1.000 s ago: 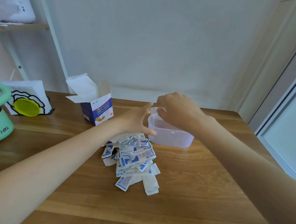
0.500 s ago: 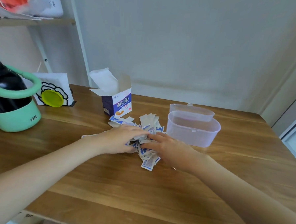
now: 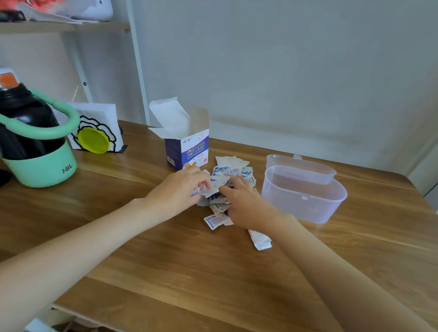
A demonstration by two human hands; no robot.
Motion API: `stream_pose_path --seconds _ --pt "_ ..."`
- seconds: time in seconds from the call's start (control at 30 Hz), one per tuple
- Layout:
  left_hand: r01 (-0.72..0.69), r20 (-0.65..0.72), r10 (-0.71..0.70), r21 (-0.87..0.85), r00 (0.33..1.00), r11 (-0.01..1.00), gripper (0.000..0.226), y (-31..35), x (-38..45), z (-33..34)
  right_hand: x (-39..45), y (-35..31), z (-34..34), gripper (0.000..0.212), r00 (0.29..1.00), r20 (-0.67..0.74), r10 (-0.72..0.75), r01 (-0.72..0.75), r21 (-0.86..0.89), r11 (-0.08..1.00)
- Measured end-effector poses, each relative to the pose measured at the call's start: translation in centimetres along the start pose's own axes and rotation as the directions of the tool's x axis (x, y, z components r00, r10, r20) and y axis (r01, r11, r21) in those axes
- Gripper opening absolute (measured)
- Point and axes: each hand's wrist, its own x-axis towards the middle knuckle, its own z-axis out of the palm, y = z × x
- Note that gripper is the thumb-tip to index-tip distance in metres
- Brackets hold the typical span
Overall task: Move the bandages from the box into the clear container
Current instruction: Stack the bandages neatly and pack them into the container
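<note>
Bandages (image 3: 231, 175) in small white-and-blue paper wrappers are lying in a loose heap on the brown wooden counter (image 3: 207, 279), between the opened white-and-purple cardboard box (image 3: 187, 149) and the clear oval plastic container (image 3: 304, 195), which is standing just beside the heap with nothing visible inside it. The left hand (image 3: 178, 190) is curling its fingers round a few wrappers at the near left edge of the heap, and the right hand (image 3: 244, 201) is lying on the heap's right side with fingers bent over the wrappers; whether it is actually gripping any, I cannot tell. Judging by this, the step in hand is gathering the heap into a bundle for lifting across. Doing it well is probably calling for both hands to be scooping inward from opposite sides, squeezing the slippery flat wrappers together so none are sliding out, then carrying the bundle low over the container's rim before letting go. One white wrapper (image 3: 259, 240) is lying apart near the right wrist and is likely needing a separate pick. The container's clear lid (image 3: 301, 167) is resting behind it, out of the way.
</note>
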Motion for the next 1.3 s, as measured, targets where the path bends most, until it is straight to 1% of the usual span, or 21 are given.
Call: stream_pose_path --seconds 0.07,0.13,0.2,0.23,0.3,0.43,0.47,0.5,0.57,0.6,0.63,0.7,0.77,0.8,0.9,0.93,1.03,1.1,1.2,1.27,1.3 --pt "0.015 0.036 -0.014 -0.028 0.999 0.999 0.019 0.1 -0.1 0.1 -0.2 0.4 -1.6 0.040 0.999 0.023 -0.047 0.045 0.093 0.995" --pt "0.039 0.152 -0.031 -0.052 0.988 0.998 0.022 0.0 -0.2 0.4 -0.9 0.7 -2.8 0.030 0.998 0.016 -0.058 0.056 0.126 0.990" --pt "0.067 0.251 -0.040 -0.101 0.967 0.993 0.023 -0.1 -0.5 0.6 -1.4 0.7 -2.9 0.020 0.999 0.004 -0.035 0.035 0.070 0.997" --pt "0.075 0.266 -0.040 -0.125 0.963 0.989 0.022 -0.2 -0.5 0.6 -1.5 0.6 -2.6 0.017 1.000 -0.002 -0.017 0.017 0.035 0.999" --pt "0.084 0.269 -0.042 -0.148 0.962 0.985 0.023 -0.3 -0.6 0.3 -1.5 0.5 -1.8 0.015 1.000 -0.018 0.020 -0.020 0.031 0.999" --pt "0.082 0.298 -0.053 -0.087 0.953 0.993 0.029 -0.6 -0.7 -0.2 -2.0 0.7 -2.1 0.016 0.997 -0.050 0.065 -0.054 0.190 0.980" --pt "0.082 0.270 -0.057 -0.082 0.961 0.993 0.028 -0.7 -0.7 -0.2 -2.4 0.8 -2.7 0.019 0.996 -0.053 0.070 -0.058 0.212 0.975" --pt "0.083 0.211 -0.065 -0.081 0.975 0.993 0.024 -0.6 -0.7 -0.2 -2.6 0.9 -3.3 0.023 0.996 -0.053 0.072 -0.058 0.227 0.972" --pt "0.100 0.059 -0.096 -0.068 0.994 0.993 0.016 0.1 -0.7 -0.2 -3.0 1.2 -4.2 0.034 0.996 -0.045 0.077 -0.065 0.227 0.972" --pt "0.122 0.019 -0.122 -0.048 0.992 0.991 0.019 0.6 -0.7 -0.2 -3.1 1.2 -4.4 0.040 0.996 -0.034 0.084 -0.075 0.217 0.973" --pt "0.147 0.029 -0.147 -0.002 0.989 0.989 0.025 1.1 -0.6 -0.2 -3.1 1.1 -4.4 0.045 0.995 -0.015 0.095 -0.089 0.214 0.973" --pt "0.160 0.154 -0.177 0.121 0.972 0.980 0.036 2.2 -0.7 0.3 -3.1 0.8 -3.8 0.054 0.991 0.042 0.124 -0.131 0.233 0.964" --pt "0.155 0.243 -0.197 0.181 0.950 0.971 0.040 2.8 -0.8 1.0 -3.2 0.5 -3.1 0.053 0.985 0.084 0.148 -0.165 0.249 0.954" --pt "0.162 0.266 -0.203 0.170 0.942 0.972 0.038 2.9 -0.7 1.1 -3.3 0.3 -3.0 0.048 0.984 0.094 0.153 -0.172 0.250 0.953" --pt "0.243 0.347 -0.246 0.053 0.905 0.969 0.025 3.0 -0.4 0.9 -3.6 0.2 -2.7 0.030 0.978 0.129 0.166 -0.196 0.272 0.942" --pt "0.267 0.357 -0.260 0.030 0.897 0.963 0.023 3.0 -0.5 0.6 -3.8 0.3 -2.6 0.025 0.975 0.131 0.180 -0.212 0.296 0.931" --pt "0.293 0.291 -0.289 0.029 0.912 0.956 0.027 2.9 -0.9 -0.1 -4.1 0.6 -2.3 0.017 0.961 0.141 0.238 -0.276 0.441 0.854" --pt "0.276 0.274 -0.282 0.060 0.919 0.959 0.034 3.3 -1.4 0.0 -4.2 0.6 -1.9 0.017 0.948 0.176 0.265 -0.318 0.521 0.792" --pt "0.236 0.267 -0.254 0.097 0.930 0.967 0.043 4.1 -1.5 1.1 -4.2 0.4 -1.5 0.019 0.936 0.173 0.308 -0.351 0.557 0.753" --pt "0.264 0.267 -0.268 0.051 0.926 0.963 0.039 4.7 -1.4 1.6 -4.3 0.3 -1.5 0.020 0.925 0.193 0.328 -0.374 0.617 0.692" --pt "0.302 0.276 -0.289 -0.005 0.917 0.953 0.037 4.9 -1.4 1.6 -4.4 0.2 -1.7 0.020 0.921 0.207 0.331 -0.384 0.634 0.672"
